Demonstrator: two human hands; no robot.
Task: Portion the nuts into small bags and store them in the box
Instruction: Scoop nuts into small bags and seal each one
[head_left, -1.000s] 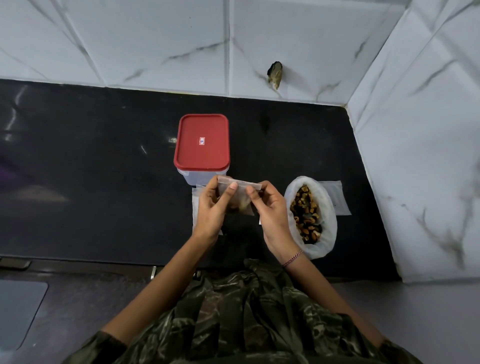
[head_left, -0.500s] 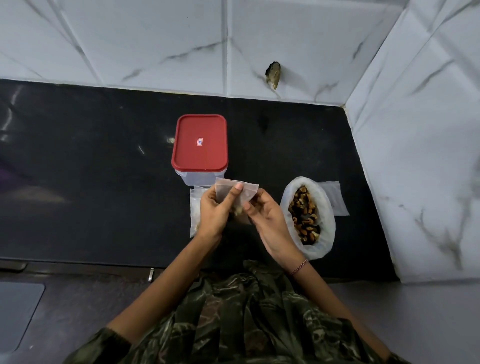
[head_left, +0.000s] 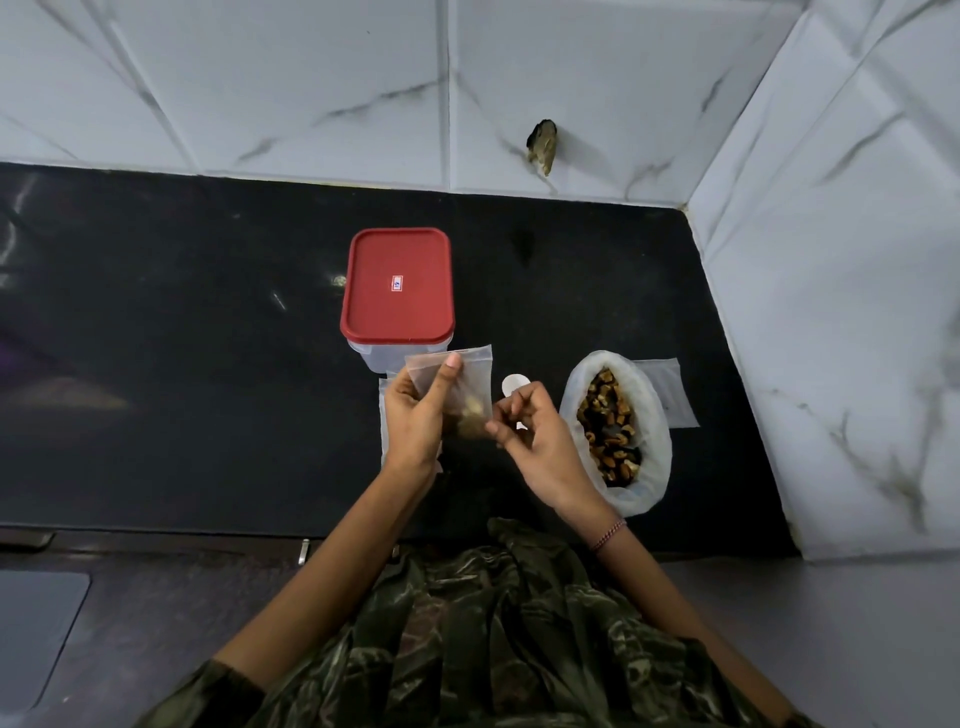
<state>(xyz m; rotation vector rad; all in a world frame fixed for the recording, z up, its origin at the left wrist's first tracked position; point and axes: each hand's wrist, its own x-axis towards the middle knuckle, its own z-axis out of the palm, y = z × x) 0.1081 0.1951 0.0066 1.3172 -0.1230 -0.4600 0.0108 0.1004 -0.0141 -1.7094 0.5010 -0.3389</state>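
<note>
a small bag is held upright in the left hand, pinched between thumb and fingers near its top, so that the few nuts already inside are kept at the bottom, away from the mouth. the right hand is held just beside it, apart from the left, with fingers curled and the thumb tip at the bag's lower corner; whether anything is pinched there cannot be told. the large bag of nuts is stood open with its rim rolled down, just right of that hand, a place that seems chosen for short reaches. the box is set just behind the hands with its red lid on, so this portion is judged not yet stored; the box's inside cannot be seen. flat spare bags are laid behind the large bag and under the left hand, within easy reach for later portions. everything is kept on the dark counter.
</note>
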